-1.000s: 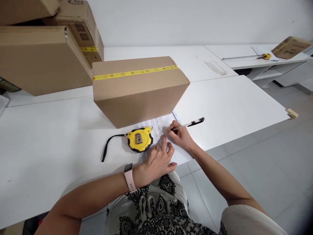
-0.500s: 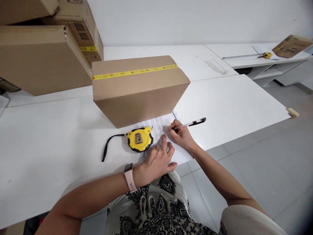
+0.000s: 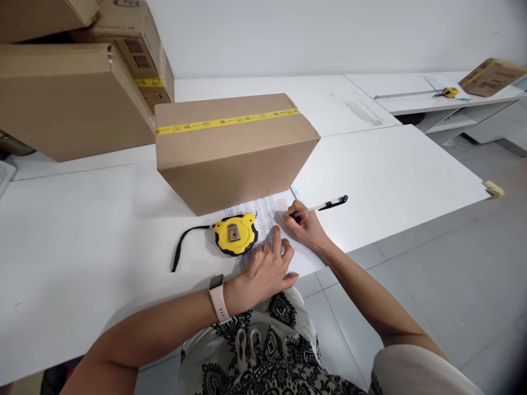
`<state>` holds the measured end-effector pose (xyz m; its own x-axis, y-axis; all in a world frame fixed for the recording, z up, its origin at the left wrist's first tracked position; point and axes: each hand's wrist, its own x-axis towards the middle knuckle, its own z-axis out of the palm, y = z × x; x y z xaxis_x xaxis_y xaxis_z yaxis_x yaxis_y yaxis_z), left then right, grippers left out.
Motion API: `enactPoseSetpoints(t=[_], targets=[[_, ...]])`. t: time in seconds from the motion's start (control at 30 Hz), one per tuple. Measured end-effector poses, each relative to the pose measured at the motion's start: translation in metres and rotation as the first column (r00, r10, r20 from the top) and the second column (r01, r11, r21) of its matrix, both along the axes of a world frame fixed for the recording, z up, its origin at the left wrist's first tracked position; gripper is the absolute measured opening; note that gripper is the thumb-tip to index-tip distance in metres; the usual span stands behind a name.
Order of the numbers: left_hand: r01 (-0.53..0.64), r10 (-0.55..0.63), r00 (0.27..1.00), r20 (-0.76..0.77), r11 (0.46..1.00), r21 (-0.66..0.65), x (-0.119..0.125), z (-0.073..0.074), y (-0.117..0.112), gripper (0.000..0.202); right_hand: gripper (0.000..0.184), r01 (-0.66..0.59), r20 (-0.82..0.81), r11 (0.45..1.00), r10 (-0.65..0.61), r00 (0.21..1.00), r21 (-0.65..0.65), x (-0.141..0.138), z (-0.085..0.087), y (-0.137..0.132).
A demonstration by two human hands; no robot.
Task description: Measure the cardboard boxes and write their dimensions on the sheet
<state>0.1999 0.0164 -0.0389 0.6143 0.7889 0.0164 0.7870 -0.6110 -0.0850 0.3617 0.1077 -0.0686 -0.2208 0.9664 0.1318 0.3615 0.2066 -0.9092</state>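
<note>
My right hand grips a pen, its tip end down at a sheet of paper covered with columns of handwriting. Spread on the lower part of that sheet, my left hand lies with fingers apart and holds nothing. A yellow and black tape measure rests partly on the paper, just left of my left hand, its black wrist strap lying on the table. Directly beyond the paper stands a closed cardboard box with yellow printed tape along its top; it hides the sheet's far edge.
Larger cardboard boxes are stacked at the back left against the wall. On the white table, the front edge runs close to my body. Farther right, another tape measure lies near a small box.
The pen's upper end has tilted very slightly in my right hand. My left hand, the tape measure and the box have stayed in place.
</note>
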Motion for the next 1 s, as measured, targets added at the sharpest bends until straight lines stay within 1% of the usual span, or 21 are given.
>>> enactPoseSetpoints(t=[0.2, 0.37, 0.6, 0.87, 1.0], targets=[[-0.005, 0.004, 1.0, 0.021, 1.0, 0.031, 0.0, -0.005, -0.001, 0.061, 0.017, 0.002, 0.014, 1.0, -0.001, 1.0, -0.023, 0.0, -0.002, 0.001], [-0.015, 0.014, 0.999, 0.039, 1.0, 0.016, 0.001, -0.009, 0.001, 0.062, 0.017, 0.019, -0.003, 1.0, -0.019, 1.0, 0.011, 0.0, -0.002, 0.002], [-0.007, 0.006, 0.998, 0.055, 1.0, 0.008, 0.001, -0.011, 0.001, 0.062, 0.018, 0.014, 0.043, 1.0, -0.015, 0.999, 0.019, 0.0, 0.0, 0.001], [-0.011, 0.01, 0.999, 0.047, 1.0, 0.008, 0.001, -0.008, 0.001, 0.062, 0.016, 0.015, 0.032, 1.0, -0.015, 0.999, -0.003, 0.001, 0.0, 0.0], [-0.011, 0.011, 0.998, 0.065, 1.0, -0.005, 0.0, -0.01, 0.001, 0.061, 0.015, 0.03, 0.032, 0.999, -0.029, 0.999, -0.013, 0.0, 0.001, 0.0]])
